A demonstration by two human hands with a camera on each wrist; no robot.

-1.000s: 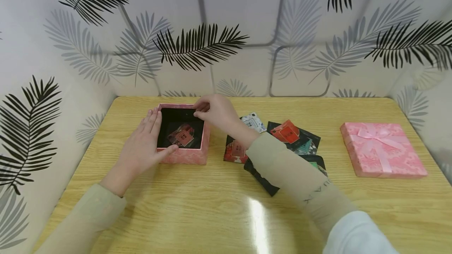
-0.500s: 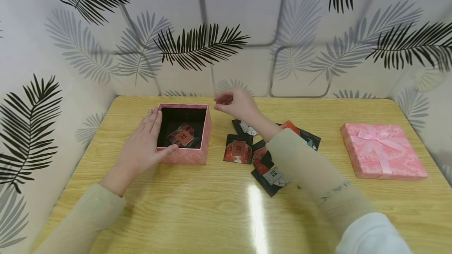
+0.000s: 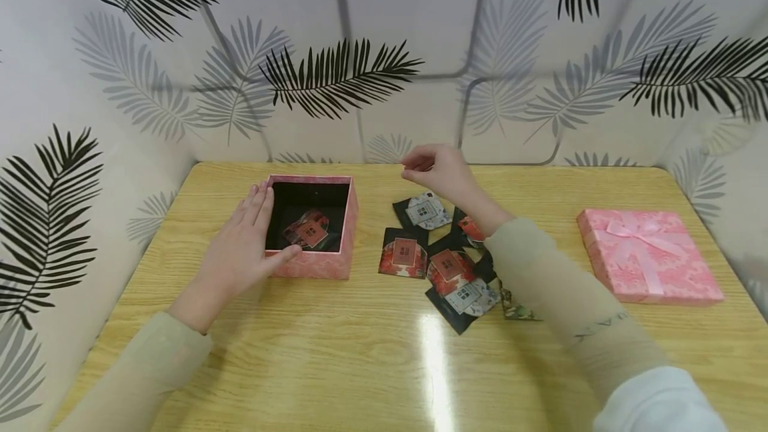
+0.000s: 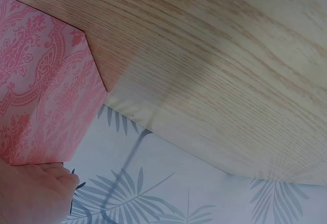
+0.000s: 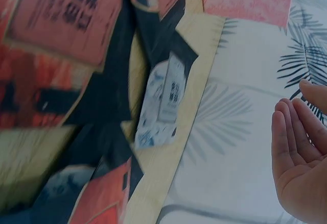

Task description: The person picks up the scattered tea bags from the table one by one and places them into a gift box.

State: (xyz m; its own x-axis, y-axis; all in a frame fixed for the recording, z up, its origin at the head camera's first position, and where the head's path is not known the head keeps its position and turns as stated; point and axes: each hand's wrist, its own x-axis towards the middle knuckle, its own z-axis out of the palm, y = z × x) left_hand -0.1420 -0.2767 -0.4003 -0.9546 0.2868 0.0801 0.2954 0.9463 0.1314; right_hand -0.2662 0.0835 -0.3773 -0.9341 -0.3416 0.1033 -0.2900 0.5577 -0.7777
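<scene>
L hand [image 3: 240, 252], fingers straight, rests flat vs. the box [image 3: 312, 265], steadying it. R hand [image 3: 438, 171] hovers empty, fingers loosely curled, over the far packets [image 3: 447, 265], w/ the lid [image 3: 651, 255] well right.

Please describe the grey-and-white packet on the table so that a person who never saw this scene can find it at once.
Start at the open pink box on the table's left. To its right lies a scatter of small dark packets; the grey packet is the one farthest back, just under the raised right hand. Its nearest neighbours are red and black; another pale one lies at the front of the pile.
</scene>
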